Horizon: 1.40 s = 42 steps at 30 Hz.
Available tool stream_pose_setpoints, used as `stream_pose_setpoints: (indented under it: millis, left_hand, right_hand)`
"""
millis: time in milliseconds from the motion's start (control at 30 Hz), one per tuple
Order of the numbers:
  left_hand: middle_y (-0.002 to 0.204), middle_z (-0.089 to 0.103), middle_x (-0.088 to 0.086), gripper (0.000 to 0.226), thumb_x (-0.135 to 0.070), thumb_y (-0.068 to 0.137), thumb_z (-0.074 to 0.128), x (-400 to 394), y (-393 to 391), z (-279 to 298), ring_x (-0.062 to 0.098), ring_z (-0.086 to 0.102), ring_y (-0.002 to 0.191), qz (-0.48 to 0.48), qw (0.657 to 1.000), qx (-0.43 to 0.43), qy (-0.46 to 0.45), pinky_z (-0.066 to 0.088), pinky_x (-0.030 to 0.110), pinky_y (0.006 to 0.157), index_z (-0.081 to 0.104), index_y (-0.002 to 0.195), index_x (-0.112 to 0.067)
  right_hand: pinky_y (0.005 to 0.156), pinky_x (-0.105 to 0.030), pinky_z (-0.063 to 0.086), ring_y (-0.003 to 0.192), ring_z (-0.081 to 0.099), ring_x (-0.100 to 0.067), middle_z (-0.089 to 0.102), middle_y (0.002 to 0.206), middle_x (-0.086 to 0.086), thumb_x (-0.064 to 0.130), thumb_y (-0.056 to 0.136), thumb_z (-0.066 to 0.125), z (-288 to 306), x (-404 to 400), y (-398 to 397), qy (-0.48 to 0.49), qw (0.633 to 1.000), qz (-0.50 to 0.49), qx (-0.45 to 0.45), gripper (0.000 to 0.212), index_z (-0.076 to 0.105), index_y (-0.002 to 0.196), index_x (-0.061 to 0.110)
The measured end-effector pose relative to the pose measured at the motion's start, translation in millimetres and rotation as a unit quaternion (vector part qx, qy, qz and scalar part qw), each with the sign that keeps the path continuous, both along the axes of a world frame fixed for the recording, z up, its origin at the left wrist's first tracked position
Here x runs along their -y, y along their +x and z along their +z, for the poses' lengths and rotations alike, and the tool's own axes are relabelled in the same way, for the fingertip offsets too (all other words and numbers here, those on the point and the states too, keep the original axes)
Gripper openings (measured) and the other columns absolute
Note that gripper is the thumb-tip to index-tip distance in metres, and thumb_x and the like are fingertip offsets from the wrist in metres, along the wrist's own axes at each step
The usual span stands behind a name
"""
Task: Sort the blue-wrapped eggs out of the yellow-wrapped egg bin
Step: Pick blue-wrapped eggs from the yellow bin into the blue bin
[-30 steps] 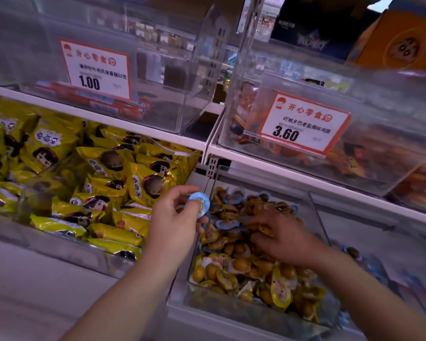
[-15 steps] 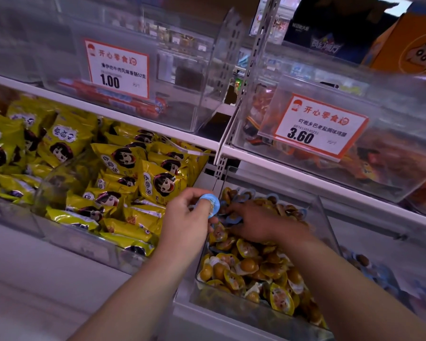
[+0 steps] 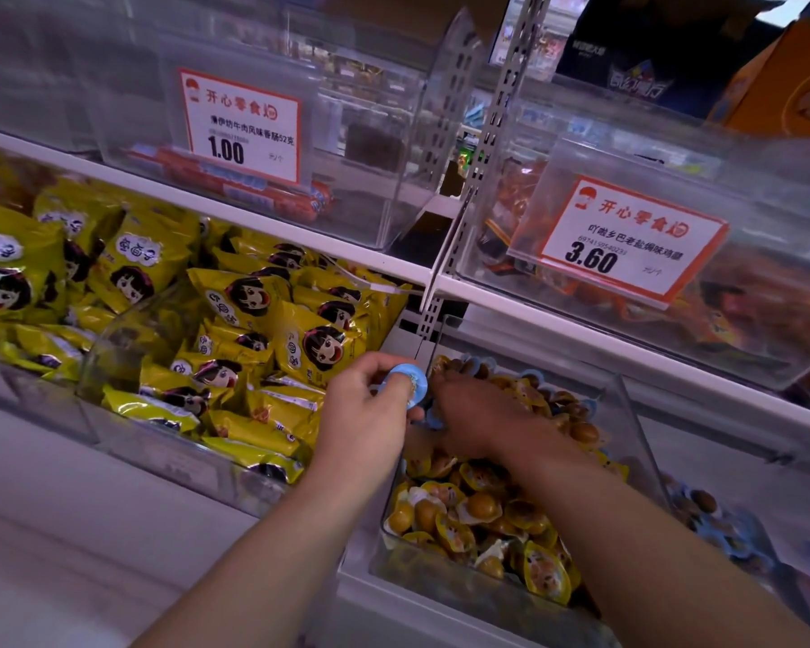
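Since a second ago the right hand (image 3: 475, 413) has slid from the middle of the clear egg bin (image 3: 627, 413) toward its near-left corner, ending just beside the left hand (image 3: 365, 413), which has barely shifted. From the head view, the left hand pinches a blue-wrapped egg (image 3: 410, 384) between thumb and fingers, holding it above the bin's left wall; the wrapper is a round, pale-blue foil disc with a small printed picture on its face. The right hand lies palm down over the pile, fingers curled into the eggs, and whether it grips anything cannot be told. Beneath it the yellow-wrapped eggs (image 3: 478, 507) show brown eggs in glossy yellow film, with a few blue wrappers (image 3: 531, 377) among them at the far end. Yellow snack bags (image 3: 235, 348) fill the shelf to the left.
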<state>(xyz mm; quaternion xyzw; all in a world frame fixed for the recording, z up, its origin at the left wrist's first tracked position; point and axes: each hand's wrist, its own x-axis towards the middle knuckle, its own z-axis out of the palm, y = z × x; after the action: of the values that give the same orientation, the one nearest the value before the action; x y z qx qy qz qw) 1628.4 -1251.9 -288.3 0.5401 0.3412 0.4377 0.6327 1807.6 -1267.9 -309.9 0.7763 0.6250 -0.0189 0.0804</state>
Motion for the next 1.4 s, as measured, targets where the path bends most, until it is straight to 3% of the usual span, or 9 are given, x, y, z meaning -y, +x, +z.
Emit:
stream_pose_setpoints:
  millis: [333, 600, 700, 800, 900, 967, 1067, 1133, 1400]
  left_hand:
    - [0.076, 0.067, 0.003, 0.025, -0.004, 0.094, 0.052, 1, 0, 1, 0.015, 0.068, 0.06, 0.002, 0.999, -0.008, 0.044, 0.053, 0.03, 0.049, 0.068, 0.084, -0.02]
    - [0.075, 0.068, -0.001, 0.02, -0.021, 0.096, 0.055, 17, 5, -4, 0.02, 0.064, 0.066, -0.007, 0.985, -0.055, 0.164, 0.049, 0.041, 0.052, 0.065, 0.092, -0.039]
    - [0.094, 0.064, -0.013, 0.016, -0.023, 0.096, 0.056, 32, 15, -5, 0.0, 0.062, 0.084, 0.011, 0.957, -0.091, 0.275, 0.044, 0.008, 0.063, 0.063, 0.101, -0.037]
    - [0.102, 0.058, -0.015, 0.016, -0.02, 0.096, 0.056, 47, 34, -12, -0.001, 0.058, 0.09, -0.044, 0.941, -0.131, 0.31, 0.043, 0.007, 0.071, 0.062, 0.106, -0.032]
    - [0.092, 0.065, -0.01, 0.016, -0.019, 0.096, 0.058, 60, 55, -18, -0.004, 0.059, 0.08, -0.075, 0.965, -0.139, 0.21, 0.041, 0.006, 0.063, 0.063, 0.101, -0.034]
    - [0.089, 0.066, -0.012, 0.019, -0.016, 0.097, 0.058, 68, 65, -20, -0.008, 0.06, 0.081, -0.071, 0.97, -0.113, 0.202, 0.042, 0.005, 0.064, 0.063, 0.098, -0.035]
    - [0.106, 0.068, -0.017, 0.026, -0.015, 0.099, 0.055, 83, 74, -25, -0.004, 0.062, 0.1, -0.059, 0.945, -0.11, 0.304, 0.049, 0.017, 0.085, 0.062, 0.115, -0.034]
    - [0.119, 0.066, -0.019, 0.034, -0.014, 0.099, 0.053, 94, 78, -30, -0.001, 0.06, 0.112, -0.07, 0.931, -0.116, 0.34, 0.047, 0.022, 0.096, 0.056, 0.127, -0.034]
    - [0.141, 0.033, -0.048, 0.065, -0.05, 0.092, 0.047, 121, 94, -22, -0.016, 0.027, 0.138, -0.163, 0.903, -0.107, 0.382, 0.024, 0.025, 0.115, 0.017, 0.149, -0.055]
  right_hand:
    - [0.073, -0.031, 0.048, 0.096, 0.063, -0.018, 0.067, 0.111, 0.0, 0.028, 0.092, 0.064, 6, 12, 17, 0.125, 0.978, -0.034, -0.166, 0.031, 0.061, 0.122, 0.023]
    - [0.07, 0.0, 0.041, 0.091, 0.064, -0.005, 0.067, 0.103, 0.005, 0.018, 0.088, 0.074, 25, 63, 34, 0.268, 0.904, -0.117, -0.312, 0.023, 0.071, 0.11, 0.016]
    - [0.057, -0.019, 0.056, 0.071, 0.072, -0.003, 0.071, 0.103, -0.009, 0.006, 0.089, 0.072, 32, 87, 27, 0.324, 0.822, -0.154, -0.442, 0.019, 0.069, 0.102, 0.02]
    - [0.056, -0.02, 0.057, 0.073, 0.073, -0.004, 0.07, 0.105, -0.012, 0.004, 0.089, 0.071, 34, 112, 20, 0.351, 0.78, -0.184, -0.485, 0.02, 0.068, 0.109, 0.008]
    - [0.071, -0.045, 0.062, 0.089, 0.075, -0.026, 0.07, 0.111, -0.018, 0.009, 0.092, 0.068, 29, 133, 11, 0.367, 0.711, -0.226, -0.556, 0.027, 0.066, 0.119, 0.007]
    - [0.08, -0.054, 0.06, 0.093, 0.074, -0.033, 0.072, 0.11, -0.021, 0.004, 0.094, 0.061, 22, 144, 3, 0.374, 0.627, -0.241, -0.639, 0.025, 0.064, 0.119, 0.005]
    - [0.078, -0.046, 0.059, 0.096, 0.072, -0.028, 0.07, 0.112, -0.022, 0.0, 0.09, 0.052, 20, 159, -8, 0.356, 0.428, -0.201, -0.806, 0.028, 0.064, 0.116, 0.0]
    - [0.078, -0.041, 0.058, 0.102, 0.07, -0.026, 0.069, 0.118, -0.019, 0.011, 0.093, 0.054, 21, 163, -11, 0.356, 0.345, -0.194, -0.846, 0.033, 0.062, 0.124, 0.001]
    - [0.082, -0.032, 0.057, 0.102, 0.072, -0.024, 0.075, 0.107, -0.012, 0.013, 0.086, 0.075, 23, 182, 7, 0.457, 0.423, -0.233, -0.747, 0.028, 0.069, 0.114, 0.011]
